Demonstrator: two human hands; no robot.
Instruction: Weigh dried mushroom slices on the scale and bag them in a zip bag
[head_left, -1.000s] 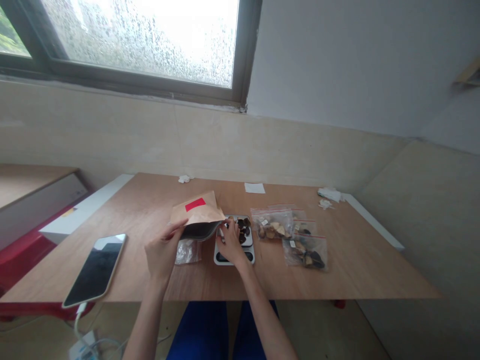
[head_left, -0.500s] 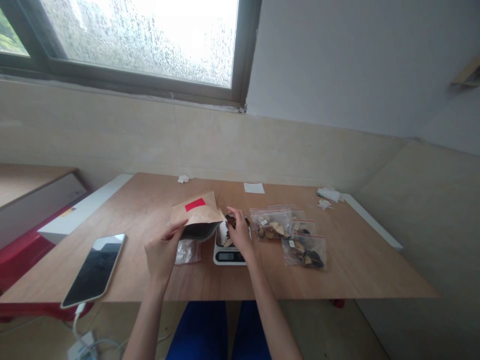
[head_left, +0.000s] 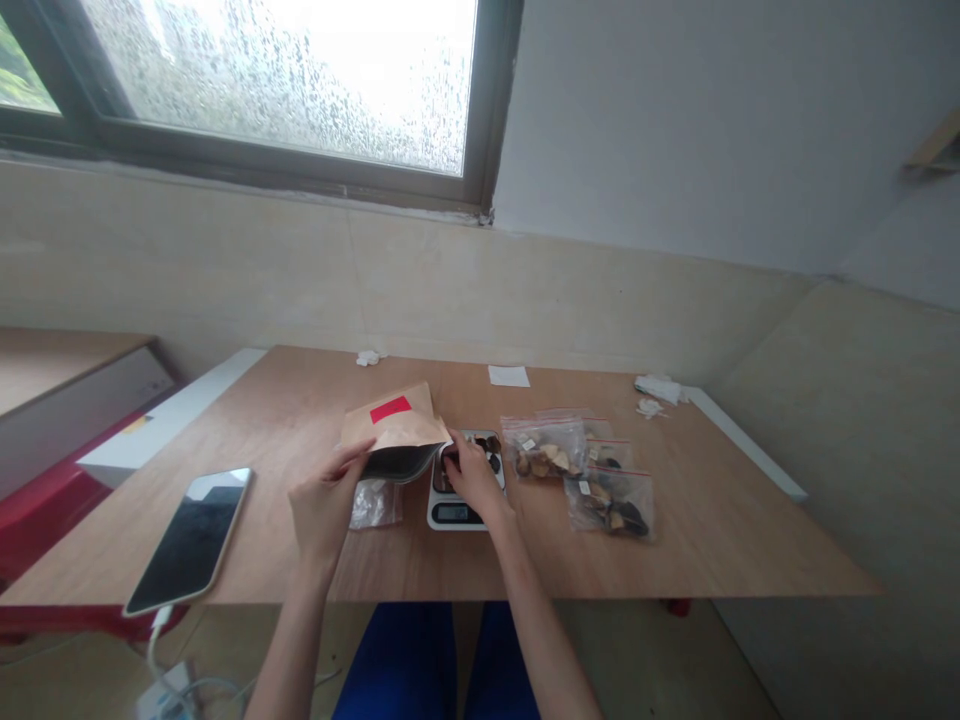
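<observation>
My left hand [head_left: 326,500] is closed on the near left edge of a brown paper bag [head_left: 401,425] with a red label. The bag is tilted, its dark mouth gaping towards me and to the right. My right hand [head_left: 476,480] is at the right corner of that mouth, over a small white kitchen scale [head_left: 454,514]. Its fingers are curled together; what they pinch is partly hidden. Dark, dried mushroom-like pieces [head_left: 491,450] lie on the scale's platform behind the hand. Beneath the paper bag lies a clear plastic bag [head_left: 377,503], partly covered.
Several zip bags of dried brown and dark pieces [head_left: 546,452] lie right of the scale. A phone [head_left: 191,540] with a charging cable is at the table's left. A white paper [head_left: 508,376] and crumpled tissues [head_left: 660,389] lie along the back.
My right hand has moved from the dried pieces at the back of the scale down and left to the bag's mouth. My left hand and the paper bag have stayed put.
</observation>
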